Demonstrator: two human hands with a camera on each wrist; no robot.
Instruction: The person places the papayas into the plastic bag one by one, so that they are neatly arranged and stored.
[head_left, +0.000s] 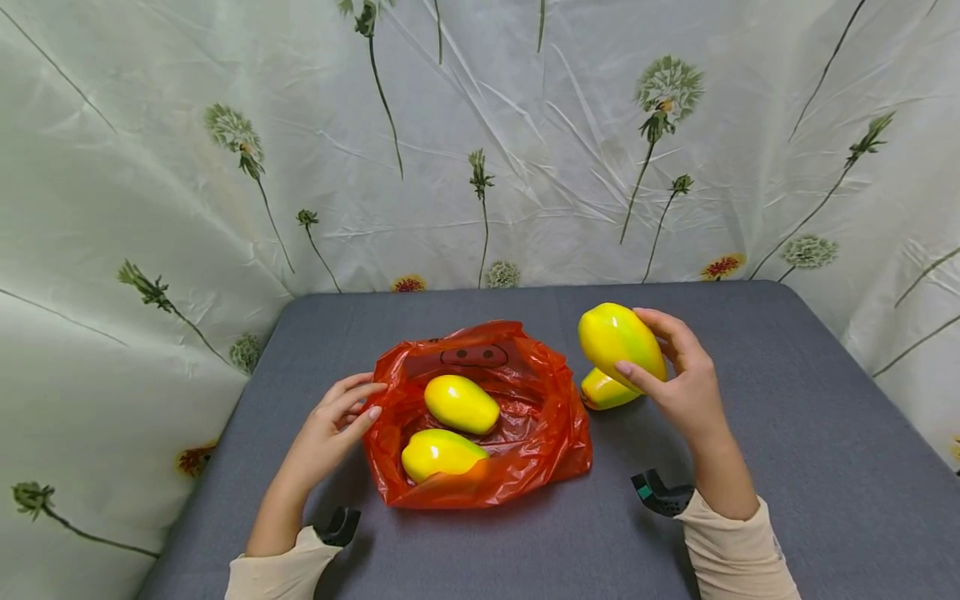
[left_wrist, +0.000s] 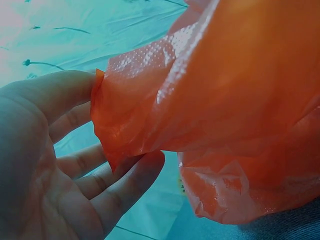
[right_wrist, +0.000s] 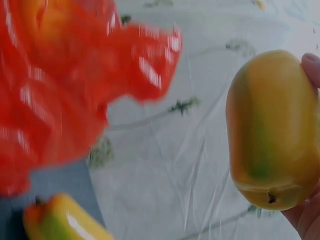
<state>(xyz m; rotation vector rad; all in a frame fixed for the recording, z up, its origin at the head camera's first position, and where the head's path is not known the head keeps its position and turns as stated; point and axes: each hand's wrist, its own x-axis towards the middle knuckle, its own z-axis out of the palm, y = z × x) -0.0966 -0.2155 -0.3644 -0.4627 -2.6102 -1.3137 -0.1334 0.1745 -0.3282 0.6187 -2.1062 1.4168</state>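
A red plastic bag [head_left: 555, 417] stands with its mouth spread, and two yellow papayas, an upper one [head_left: 461, 403] and a lower one [head_left: 442, 454], lie inside. My left hand [head_left: 330, 429] holds the bag's left rim between thumb and fingers; in the left wrist view the orange-looking film [left_wrist: 130, 110] lies among the digits. Right of the bag, my right hand [head_left: 686, 379] grips another papaya [head_left: 618, 342], raised off the table, thumb on its near side. Beneath it a further papaya [head_left: 606, 392] rests on the table, partly hidden.
The grey cloth-covered table [head_left: 810, 467] runs back to a pale curtain [head_left: 555, 150] printed with dandelions. Dark wrist devices sit at both cuffs, the right one [head_left: 663, 493] close above the table.
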